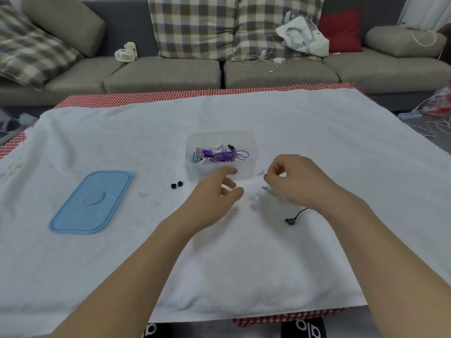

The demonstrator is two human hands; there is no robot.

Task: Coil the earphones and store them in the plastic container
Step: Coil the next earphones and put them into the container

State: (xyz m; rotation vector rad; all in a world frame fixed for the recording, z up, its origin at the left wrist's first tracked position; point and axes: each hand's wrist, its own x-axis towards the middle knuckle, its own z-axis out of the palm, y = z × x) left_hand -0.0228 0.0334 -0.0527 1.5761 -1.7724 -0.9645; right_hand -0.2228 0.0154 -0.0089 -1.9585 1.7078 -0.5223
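We're seeing the right hand (296,180) with fingers curled in, thumb and forefinger pinching what looks like a thin pale part of the earphones (291,219); motion blur there, so we can't tell exactly which part. A dark cable is trailing out from under that hand's heel, ending in a dark earbud lying on the white towel (244,264), just near-side of the wrist.

The left hand (217,198) is hovering beside it, fingers loosely spread and relaxed, holding nothing, fingertips near the front wall of the plastic container (192,172). A small white blurred bit is lying on the towel between the two hands; we can't tell what it is.

The container is clear, lidless, sitting mid-tabletop just beyond both hands. Inside we're seeing a tangle of purple, white and dark coiled cords.

Two small black ear tips (177,184) are lying side by side on the towel, just left of the container. Further left, well apart, the blue lid (92,202) is lying flat.

The towel is covering a red-and-white patterned cloth (136,98). A grey sofa (161,74) with checked cushions is sitting behind the tabletop.
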